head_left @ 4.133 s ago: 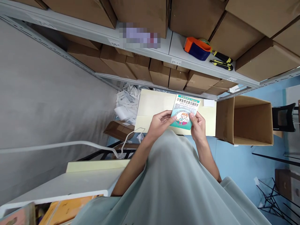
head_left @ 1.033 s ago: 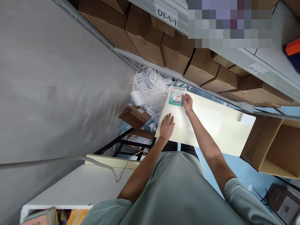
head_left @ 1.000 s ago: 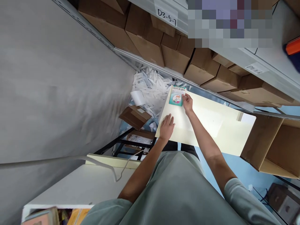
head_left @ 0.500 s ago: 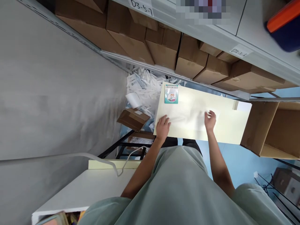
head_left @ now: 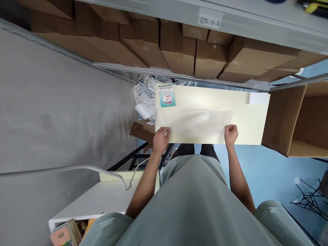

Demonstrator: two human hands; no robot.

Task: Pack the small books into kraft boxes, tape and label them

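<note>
A thin, translucent whitish sheet [head_left: 200, 119] lies stretched across the pale yellow tabletop [head_left: 246, 126]. My left hand [head_left: 161, 139] pinches its near left end, thumb and fingertips together. At the opposite end my right hand [head_left: 231, 134] has its fingers closed on the near right corner. Whether the sheet is plastic film or paper I cannot tell for certain. Beyond its left part, at the far left corner of the tabletop, lies a small teal booklet [head_left: 167, 96] with a round cartoon picture on its cover.
A white block-like stack [head_left: 257, 98] sits at the tabletop's far right. Beside that end stands an open cardboard box [head_left: 284, 119]. Brown cartons [head_left: 179, 61] fill the shelf ahead. White paper scraps [head_left: 145, 92] pile up at left, near a white cable [head_left: 102, 168].
Both hands have closed on the translucent sheet, which now shows spread between them. My right hand was raised with its fingers loosely curled. The whole view has shifted and turned slightly.
</note>
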